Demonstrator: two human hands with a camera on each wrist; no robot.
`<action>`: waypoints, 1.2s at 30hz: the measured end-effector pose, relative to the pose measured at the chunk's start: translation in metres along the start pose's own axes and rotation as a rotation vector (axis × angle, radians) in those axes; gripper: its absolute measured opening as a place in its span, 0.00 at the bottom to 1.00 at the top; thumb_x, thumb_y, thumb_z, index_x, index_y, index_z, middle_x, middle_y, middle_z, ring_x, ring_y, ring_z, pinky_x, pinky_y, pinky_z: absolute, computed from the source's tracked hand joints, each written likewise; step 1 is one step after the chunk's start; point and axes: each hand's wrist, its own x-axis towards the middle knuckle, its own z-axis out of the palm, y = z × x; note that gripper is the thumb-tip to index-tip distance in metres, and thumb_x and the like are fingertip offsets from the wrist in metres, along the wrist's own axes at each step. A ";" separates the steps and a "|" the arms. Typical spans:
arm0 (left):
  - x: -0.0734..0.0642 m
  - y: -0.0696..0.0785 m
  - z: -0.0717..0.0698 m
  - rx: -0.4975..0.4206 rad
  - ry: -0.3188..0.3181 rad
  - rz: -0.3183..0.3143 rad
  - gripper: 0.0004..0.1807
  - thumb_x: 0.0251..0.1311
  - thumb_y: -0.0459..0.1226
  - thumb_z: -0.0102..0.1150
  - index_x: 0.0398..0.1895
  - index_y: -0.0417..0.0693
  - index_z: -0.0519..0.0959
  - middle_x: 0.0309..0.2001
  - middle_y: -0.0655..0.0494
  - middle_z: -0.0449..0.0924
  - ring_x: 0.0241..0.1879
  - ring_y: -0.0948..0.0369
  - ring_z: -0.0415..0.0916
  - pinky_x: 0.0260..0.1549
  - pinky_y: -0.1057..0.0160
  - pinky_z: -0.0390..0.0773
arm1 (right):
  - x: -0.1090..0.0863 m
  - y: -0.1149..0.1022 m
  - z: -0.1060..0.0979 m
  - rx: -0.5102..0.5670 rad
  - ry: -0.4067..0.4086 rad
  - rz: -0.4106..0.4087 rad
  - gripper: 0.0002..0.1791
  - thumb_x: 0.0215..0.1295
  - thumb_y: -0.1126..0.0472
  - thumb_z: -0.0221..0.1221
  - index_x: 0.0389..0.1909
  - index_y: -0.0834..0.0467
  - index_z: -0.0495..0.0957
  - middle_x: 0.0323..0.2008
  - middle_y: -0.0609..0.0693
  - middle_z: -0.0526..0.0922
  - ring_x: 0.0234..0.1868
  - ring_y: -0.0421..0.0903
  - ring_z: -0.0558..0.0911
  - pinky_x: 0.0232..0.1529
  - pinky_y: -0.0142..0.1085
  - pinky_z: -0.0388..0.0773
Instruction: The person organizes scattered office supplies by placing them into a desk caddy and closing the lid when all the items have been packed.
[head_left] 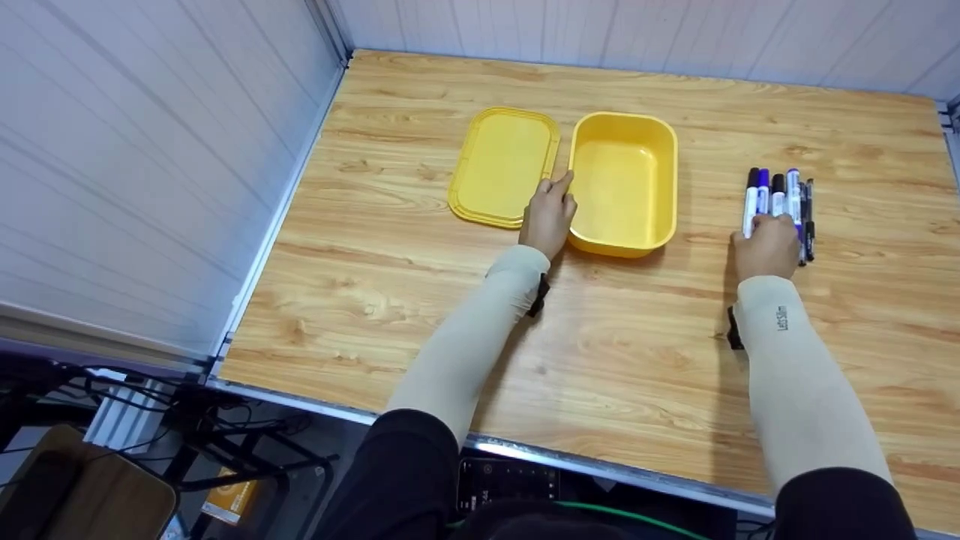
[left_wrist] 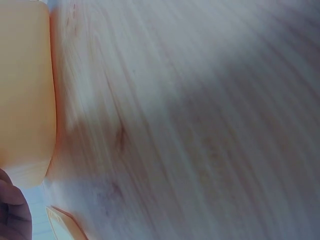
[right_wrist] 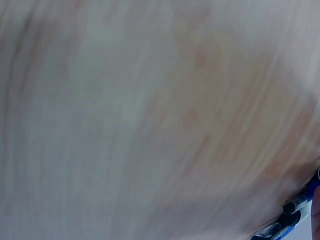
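Observation:
A yellow plastic box [head_left: 622, 176] stands uncovered on the wooden table, its flat yellow lid [head_left: 506, 165] lying to its left. My left hand [head_left: 547, 217] pinches the box's left rim; in the left wrist view, bent fingers [left_wrist: 15, 205] show beside the box wall [left_wrist: 25, 90]. Further right, white whiteboard markers [head_left: 778, 191] with black and blue caps lie side by side, with dark slim pens [head_left: 808, 217] along their right. My right hand [head_left: 769, 247] grips the markers from above, knuckles bent and fingertips hidden. Marker ends [right_wrist: 295, 205] appear in the right wrist view's lower corner.
Pale panels [head_left: 165, 142] wall the table's left and back sides. A metal edge [head_left: 600, 469] runs along the front. A phone [head_left: 506, 480] lies below that edge, and cables, a stool [head_left: 75, 480] and an orange box [head_left: 232, 491] are at the lower left.

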 end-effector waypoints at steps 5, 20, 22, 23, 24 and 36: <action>0.002 -0.001 0.002 0.009 0.017 -0.015 0.22 0.65 0.37 0.41 0.63 0.51 0.65 0.33 0.58 0.64 0.18 0.62 0.59 0.17 0.69 0.64 | 0.001 0.000 0.002 -0.032 -0.008 0.008 0.23 0.60 0.58 0.55 0.53 0.69 0.70 0.46 0.67 0.68 0.46 0.63 0.70 0.49 0.53 0.66; 0.002 0.000 0.001 0.000 0.018 -0.019 0.22 0.65 0.37 0.41 0.63 0.53 0.65 0.33 0.57 0.65 0.18 0.62 0.58 0.17 0.68 0.64 | -0.004 -0.004 0.001 0.092 -0.049 0.120 0.23 0.56 0.56 0.57 0.49 0.66 0.74 0.42 0.62 0.76 0.42 0.55 0.73 0.45 0.46 0.71; 0.002 0.000 0.002 -0.004 0.019 -0.019 0.22 0.65 0.37 0.42 0.62 0.52 0.65 0.33 0.57 0.65 0.18 0.62 0.59 0.17 0.69 0.64 | -0.005 -0.006 0.000 0.136 -0.050 0.160 0.24 0.55 0.54 0.57 0.50 0.65 0.74 0.43 0.61 0.75 0.42 0.53 0.73 0.45 0.43 0.72; 0.002 0.000 0.002 -0.004 0.019 -0.019 0.22 0.65 0.37 0.42 0.62 0.52 0.65 0.33 0.57 0.65 0.18 0.62 0.59 0.17 0.69 0.64 | -0.006 -0.007 0.000 0.158 -0.047 0.175 0.25 0.55 0.53 0.57 0.51 0.64 0.73 0.43 0.60 0.75 0.42 0.52 0.73 0.44 0.42 0.72; 0.002 0.000 0.002 -0.006 0.021 -0.019 0.22 0.65 0.37 0.42 0.62 0.52 0.65 0.33 0.57 0.65 0.18 0.62 0.59 0.17 0.69 0.64 | -0.007 -0.008 0.000 0.173 -0.043 0.187 0.26 0.55 0.52 0.57 0.52 0.63 0.73 0.44 0.59 0.75 0.42 0.51 0.73 0.43 0.41 0.73; 0.001 -0.001 0.001 -0.034 0.025 -0.010 0.22 0.65 0.37 0.42 0.62 0.51 0.65 0.32 0.58 0.64 0.18 0.61 0.56 0.17 0.68 0.61 | -0.008 -0.028 0.002 0.363 0.006 0.229 0.28 0.52 0.50 0.61 0.52 0.60 0.73 0.38 0.50 0.77 0.34 0.40 0.75 0.36 0.31 0.73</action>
